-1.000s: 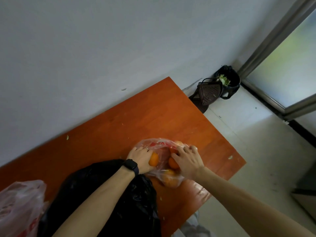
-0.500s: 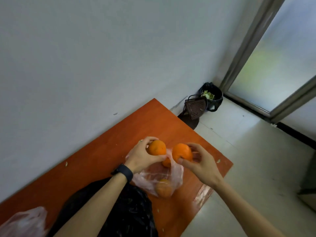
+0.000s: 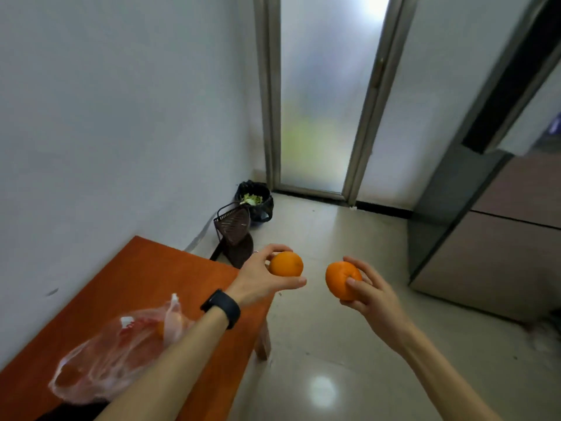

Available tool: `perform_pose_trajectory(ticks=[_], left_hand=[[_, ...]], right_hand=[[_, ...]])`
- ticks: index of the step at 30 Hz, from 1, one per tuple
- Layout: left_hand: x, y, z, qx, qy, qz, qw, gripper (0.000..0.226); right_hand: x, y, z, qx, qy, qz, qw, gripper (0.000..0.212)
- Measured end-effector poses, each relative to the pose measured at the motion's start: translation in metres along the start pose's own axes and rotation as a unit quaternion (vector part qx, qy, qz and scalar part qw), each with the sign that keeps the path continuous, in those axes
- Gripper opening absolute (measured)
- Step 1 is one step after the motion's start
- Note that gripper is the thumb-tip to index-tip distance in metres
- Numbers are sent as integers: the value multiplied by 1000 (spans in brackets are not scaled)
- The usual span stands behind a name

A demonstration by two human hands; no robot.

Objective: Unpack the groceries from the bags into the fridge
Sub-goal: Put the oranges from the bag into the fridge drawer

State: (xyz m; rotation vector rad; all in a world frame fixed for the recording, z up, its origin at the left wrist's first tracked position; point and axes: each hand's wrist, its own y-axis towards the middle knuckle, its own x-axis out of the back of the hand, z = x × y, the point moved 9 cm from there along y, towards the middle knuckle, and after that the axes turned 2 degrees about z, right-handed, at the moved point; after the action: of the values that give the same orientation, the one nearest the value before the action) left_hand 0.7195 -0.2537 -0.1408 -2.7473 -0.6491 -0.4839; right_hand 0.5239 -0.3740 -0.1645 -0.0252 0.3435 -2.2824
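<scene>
- The bag, thin clear plastic, lies slack on the near part of the table. An orange patch shows through the film and is probably more fruit.
- The left hand is just past the table's right edge. Its thumb and fingers curl round the left orange, which is held in the air over the floor.
- The right hand is further right of the table and well clear of it. It cups the right orange from behind, with the fingers wrapped across its side.
- Handling: each orange looks firm, round and of moderate weight for one hand, with a dimpled skin that should not slip. A wrap round the widest part suits it best. If dropped, it would likely roll and bruise rather than break.
- Edges: the table's right edge and its leg are beside the left forearm, so the arm needs to swing out, not back.
- Room: the floor right of the table looks open as far as the fridge, whose doors appear closed. My guess is that one hand must be freed to open them.
- A bin stands beyond the table's far corner, against the wall and out of the path.
- A frosted door is furthest from the table.
</scene>
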Motion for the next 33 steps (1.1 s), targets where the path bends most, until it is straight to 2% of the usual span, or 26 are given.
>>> perform_pose_trajectory(ticks=[4,9,13,21,26,30,33], left_hand=[[-122,24,-62,-22,56,74,995,65],[-248,46,-142,-91,96,113,985,74],[-321,67,-204,-166,128,152,966,71],[-430,149,-320,-243,108,159,951,69],[-492,219,-392,-291,95,155,940,60],[-541,298,-484,-336,78,144,928,59],[-546,310,-515,-356,82,126,922,62]], right_hand=[[124,-54,20,39,-58,-96,993,78],[253,-116,43,95,-125,-186,970,68],[334,-145,67,128,-168,-242,947,69],[478,-148,129,179,-232,-320,901,69],[566,-113,171,184,-264,-339,884,72],[658,-63,238,208,-279,-362,865,71],[674,-53,270,207,-316,-359,853,69]])
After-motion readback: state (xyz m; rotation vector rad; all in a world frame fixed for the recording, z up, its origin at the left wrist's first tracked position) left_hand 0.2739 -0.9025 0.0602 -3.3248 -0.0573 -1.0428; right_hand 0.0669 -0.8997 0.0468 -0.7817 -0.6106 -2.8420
